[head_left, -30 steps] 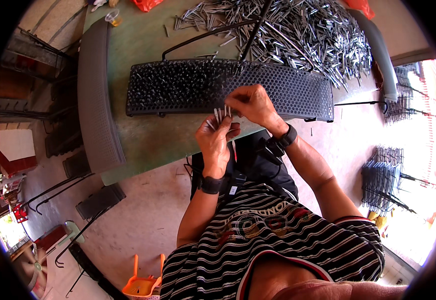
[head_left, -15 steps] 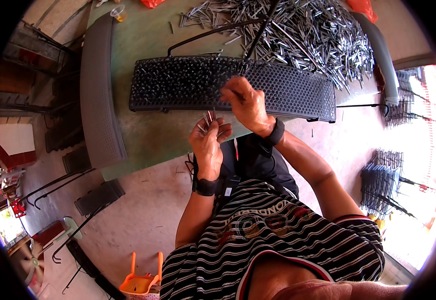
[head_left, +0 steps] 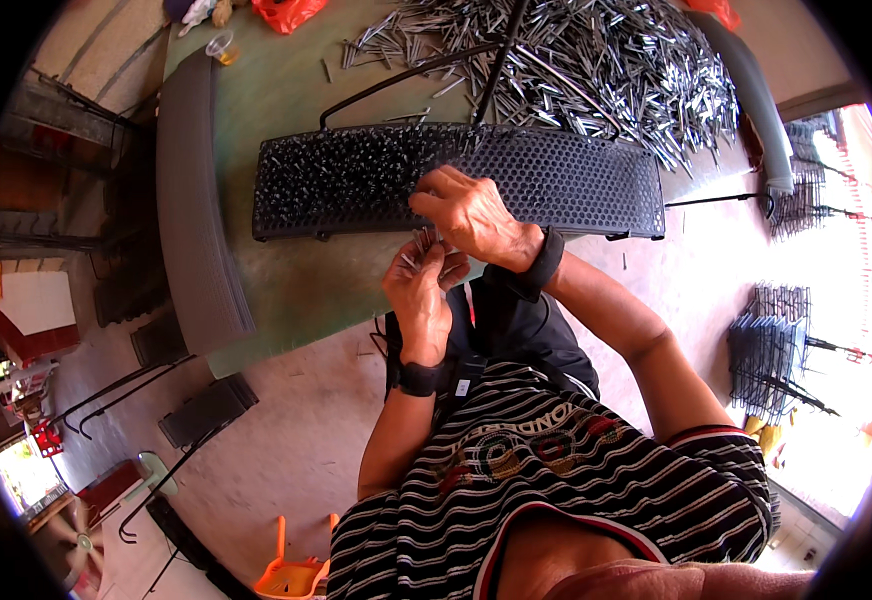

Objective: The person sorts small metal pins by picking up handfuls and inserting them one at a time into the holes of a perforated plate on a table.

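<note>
A long black panel (head_left: 586, 185) full of round holes lies across the near edge of the table. Its left half is crowded with upright metal pins (head_left: 326, 185), while the holes on the right half look bare. Just below the panel my left hand (head_left: 421, 305) is closed around a small bunch of thin metal pins (head_left: 411, 262). My right hand (head_left: 476, 218) is over the panel's near edge, close above the left hand, with its fingers pinched together. Whatever is between those fingertips is hidden. Behind the panel spreads a big heap of loose metal pins (head_left: 616, 85).
Black bent rods (head_left: 406, 75) rise behind the panel. Grey perforated sheets (head_left: 186, 200) are stacked along the left of the green table (head_left: 276, 315). A clear cup (head_left: 222, 48) and red bag (head_left: 289, 14) sit at the far left. Wire racks (head_left: 768, 350) stand at right.
My right hand has come left and down, nearer to my left hand. The left hand keeps its bunch of pins. The view has shifted slightly.
</note>
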Action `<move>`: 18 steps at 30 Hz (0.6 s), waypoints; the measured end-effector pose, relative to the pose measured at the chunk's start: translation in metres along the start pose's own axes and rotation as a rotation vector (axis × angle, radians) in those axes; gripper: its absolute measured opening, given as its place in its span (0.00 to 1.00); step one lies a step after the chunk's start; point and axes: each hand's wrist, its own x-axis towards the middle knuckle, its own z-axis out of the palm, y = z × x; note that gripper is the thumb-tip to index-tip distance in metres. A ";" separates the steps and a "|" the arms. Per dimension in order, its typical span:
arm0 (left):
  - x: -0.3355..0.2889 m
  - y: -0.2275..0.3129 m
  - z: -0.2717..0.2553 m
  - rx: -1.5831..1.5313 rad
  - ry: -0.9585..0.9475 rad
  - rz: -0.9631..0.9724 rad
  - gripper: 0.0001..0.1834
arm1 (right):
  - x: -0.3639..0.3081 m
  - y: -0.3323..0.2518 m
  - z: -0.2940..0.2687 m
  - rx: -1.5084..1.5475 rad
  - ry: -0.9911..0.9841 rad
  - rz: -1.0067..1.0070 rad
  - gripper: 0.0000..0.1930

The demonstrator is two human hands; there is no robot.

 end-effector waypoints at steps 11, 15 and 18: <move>0.006 -0.003 0.023 0.022 -0.049 -0.039 0.08 | -0.022 0.012 -0.032 0.442 -0.003 0.587 0.10; 0.012 -0.009 0.053 0.076 -0.137 -0.073 0.10 | -0.040 0.025 -0.047 0.673 0.147 0.803 0.04; 0.016 -0.012 0.062 0.131 -0.130 -0.026 0.12 | -0.034 0.040 -0.061 0.643 0.427 0.838 0.03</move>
